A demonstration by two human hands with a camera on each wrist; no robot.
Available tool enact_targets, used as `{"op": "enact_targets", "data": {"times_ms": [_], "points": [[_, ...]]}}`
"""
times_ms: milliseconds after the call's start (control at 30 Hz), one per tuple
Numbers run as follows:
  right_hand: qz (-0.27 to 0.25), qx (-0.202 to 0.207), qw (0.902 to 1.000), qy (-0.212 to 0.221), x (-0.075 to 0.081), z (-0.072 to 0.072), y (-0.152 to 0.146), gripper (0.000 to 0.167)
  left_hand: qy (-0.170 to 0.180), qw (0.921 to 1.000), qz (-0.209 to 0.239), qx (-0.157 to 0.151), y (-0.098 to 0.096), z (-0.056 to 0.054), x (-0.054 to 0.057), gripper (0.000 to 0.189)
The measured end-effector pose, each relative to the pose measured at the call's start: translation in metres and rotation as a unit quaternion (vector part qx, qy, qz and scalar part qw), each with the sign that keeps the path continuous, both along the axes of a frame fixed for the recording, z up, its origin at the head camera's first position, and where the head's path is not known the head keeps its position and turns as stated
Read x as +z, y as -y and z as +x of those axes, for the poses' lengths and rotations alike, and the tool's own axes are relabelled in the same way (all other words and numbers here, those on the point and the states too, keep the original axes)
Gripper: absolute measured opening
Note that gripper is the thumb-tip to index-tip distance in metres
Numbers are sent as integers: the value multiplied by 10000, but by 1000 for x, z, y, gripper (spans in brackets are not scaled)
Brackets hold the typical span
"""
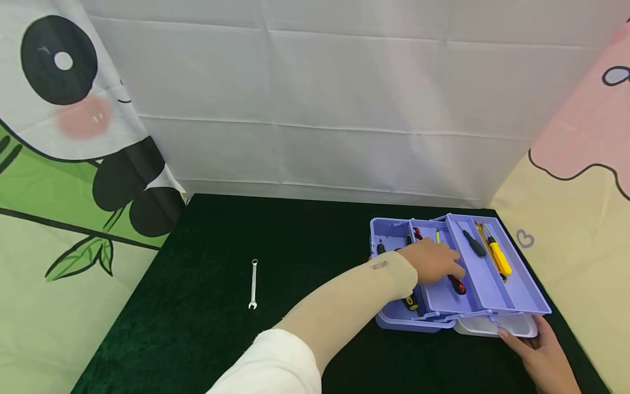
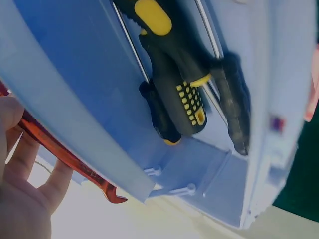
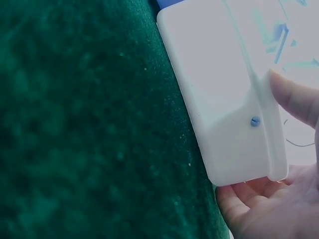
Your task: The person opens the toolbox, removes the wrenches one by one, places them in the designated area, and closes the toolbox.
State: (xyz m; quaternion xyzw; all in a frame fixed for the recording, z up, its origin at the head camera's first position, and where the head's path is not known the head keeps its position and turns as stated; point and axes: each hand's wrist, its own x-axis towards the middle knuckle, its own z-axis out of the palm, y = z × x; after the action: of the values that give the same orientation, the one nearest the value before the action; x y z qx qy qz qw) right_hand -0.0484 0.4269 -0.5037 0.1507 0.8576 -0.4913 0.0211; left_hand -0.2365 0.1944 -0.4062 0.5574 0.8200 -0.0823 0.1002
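Note:
A lavender toolbox (image 1: 412,326) stands spread out at the right of the table. My left hand (image 1: 430,261) reaches over its middle tray and holds a red open-end wrench (image 2: 75,162) along the tray wall. Most of the wrench's other end is hidden by the hand. Beside the fingers lies a screwdriver with a red and black handle (image 1: 458,285). Black and yellow handled tools (image 2: 182,97) fill the compartment beneath. With the thumb on top and fingers below, my right hand (image 1: 546,355) grips the corner of the pale toolbox lid (image 3: 219,99).
The outer tray holds a dark-handled screwdriver (image 1: 474,243) and a yellow utility knife (image 1: 499,257). A silver combination wrench (image 1: 253,284) lies apart on the dark green cloth (image 1: 211,328). A white curtain (image 1: 320,109) hangs behind, with printed cloths at both sides.

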Motion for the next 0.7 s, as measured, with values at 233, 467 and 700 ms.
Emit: {"op": "enact_targets", "data": {"times_ms": [233,467,700], "points": [[146,23,9999,28,1,1,-1,102,-265,9996,-95,-98,3,0,12,45],[198,40,9997,156,1,-1,-3,103,-248,9996,-89,-30,9,-2,20,47],[-7,102,9999,-6,-2,2,-1,100,88,9987,181,473,30,-11,22,42]]}}
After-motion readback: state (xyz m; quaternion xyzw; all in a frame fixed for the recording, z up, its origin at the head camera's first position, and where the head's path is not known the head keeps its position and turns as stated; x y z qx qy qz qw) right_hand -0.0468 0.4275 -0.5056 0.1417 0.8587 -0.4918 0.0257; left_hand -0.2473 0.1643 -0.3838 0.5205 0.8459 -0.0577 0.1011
